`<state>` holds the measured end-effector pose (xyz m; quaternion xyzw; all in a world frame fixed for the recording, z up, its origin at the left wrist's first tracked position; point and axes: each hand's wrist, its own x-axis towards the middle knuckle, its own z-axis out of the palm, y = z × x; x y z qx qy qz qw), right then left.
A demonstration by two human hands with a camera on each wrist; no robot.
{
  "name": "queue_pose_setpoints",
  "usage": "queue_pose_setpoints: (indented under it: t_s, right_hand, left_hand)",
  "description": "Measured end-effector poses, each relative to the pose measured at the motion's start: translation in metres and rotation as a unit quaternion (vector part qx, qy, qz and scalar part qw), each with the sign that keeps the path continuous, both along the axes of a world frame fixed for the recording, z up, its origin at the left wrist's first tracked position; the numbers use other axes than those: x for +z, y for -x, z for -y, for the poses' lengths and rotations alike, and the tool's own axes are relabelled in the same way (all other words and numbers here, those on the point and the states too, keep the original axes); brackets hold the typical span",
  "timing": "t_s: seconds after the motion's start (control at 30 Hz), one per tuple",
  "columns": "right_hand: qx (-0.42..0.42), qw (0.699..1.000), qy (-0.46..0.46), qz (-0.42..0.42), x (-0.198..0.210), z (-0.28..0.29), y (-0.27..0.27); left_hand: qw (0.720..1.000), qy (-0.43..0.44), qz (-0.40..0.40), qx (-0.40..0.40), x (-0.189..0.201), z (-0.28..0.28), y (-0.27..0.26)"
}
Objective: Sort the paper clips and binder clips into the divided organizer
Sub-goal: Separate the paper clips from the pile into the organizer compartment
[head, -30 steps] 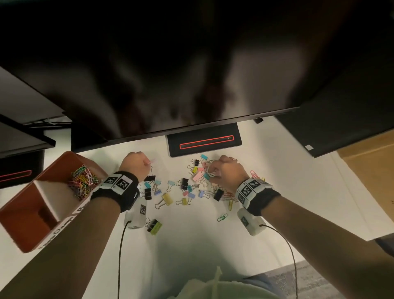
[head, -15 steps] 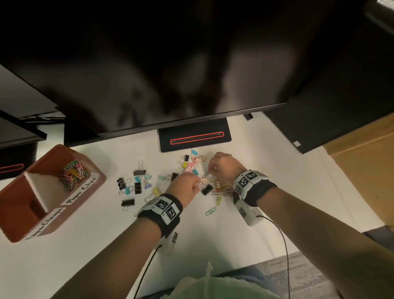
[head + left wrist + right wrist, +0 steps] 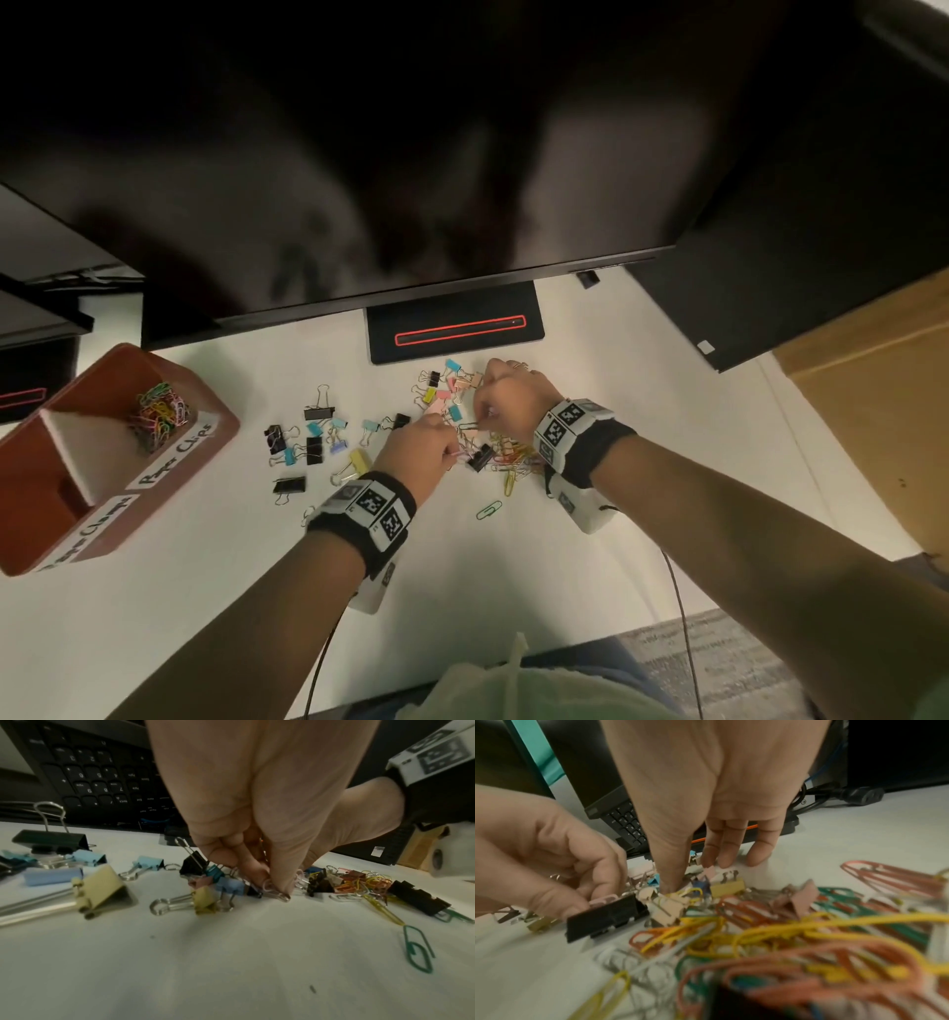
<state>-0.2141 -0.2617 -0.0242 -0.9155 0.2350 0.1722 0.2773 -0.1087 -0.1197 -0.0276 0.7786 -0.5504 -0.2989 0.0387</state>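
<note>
The red-brown divided organizer (image 3: 221,437) stands at the left, with coloured paper clips (image 3: 159,416) in its far compartment. Binder clips (image 3: 313,411) lie scattered mid-table. A tangle of paper clips (image 3: 513,457) lies under my right wrist. My left hand (image 3: 452,455) (image 3: 275,888) pinches a pink paper clip (image 3: 276,894) (image 3: 603,900) beside a black binder clip (image 3: 480,457) (image 3: 605,919). My right hand (image 3: 480,419) (image 3: 672,890) digs its thumb into the pile. A dark paper clip (image 3: 468,425) sticks out at its fingertips, and three fingers (image 3: 721,858) touch the table.
A large monitor (image 3: 359,180) overhangs the table's back, its stand base (image 3: 454,329) just behind the clips. A keyboard (image 3: 102,776) lies behind the binder clips. A lone green paper clip (image 3: 488,510) (image 3: 416,949) lies near me. A brown surface (image 3: 873,411) borders the right.
My left hand has crossed from beside the organizer to the clip pile at the right and taken a pink paper clip. The right hand has stayed at the pile.
</note>
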Motion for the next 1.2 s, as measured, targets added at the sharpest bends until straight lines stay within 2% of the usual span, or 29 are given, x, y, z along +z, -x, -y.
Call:
queue_pose_setpoints:
  t_s: [0.17,0.3,0.4,0.53,0.7,0.8,0.93,1.07,1.2]
  right_hand:
    - [0.013,1.000,-0.005,-0.013,-0.002,0.005,-0.003]
    - [-0.059,0.995,-0.060,0.044,0.008,0.019,0.007]
    - [-0.109,0.988,-0.082,0.074,0.018,0.036,0.027]
    - [-0.105,0.992,-0.054,0.054,0.017,0.052,0.061]
    - [-0.124,0.991,-0.041,0.016,0.010,0.054,0.090]
    - [-0.130,0.990,-0.040,0.032,0.006,0.049,0.103]
    - [-0.097,0.993,-0.064,0.011,0.005,0.038,0.114]
    - [-0.046,0.998,-0.034,0.003,-0.002,0.026,0.115]
    - [-0.065,0.997,-0.035,0.032,-0.002,0.027,0.106]
  left_hand:
    - [0.998,0.014,0.051,-0.030,-0.001,-0.001,-0.003]
    - [0.998,0.008,0.062,-0.030,0.001,-0.003,-0.011]
    - [1.000,0.001,-0.004,0.016,0.003,-0.004,-0.018]
    - [0.996,0.026,-0.067,0.059,0.020,-0.001,-0.014]
    - [0.988,0.046,-0.142,0.047,0.041,0.007,0.025]
    - [0.985,0.034,-0.158,0.053,0.034,0.007,0.053]
    - [0.992,0.021,-0.104,0.073,0.011,0.007,0.075]
    - [0.994,0.049,-0.039,0.087,-0.003,0.005,0.079]
    - [0.992,0.077,-0.016,0.097,-0.008,0.001,0.067]
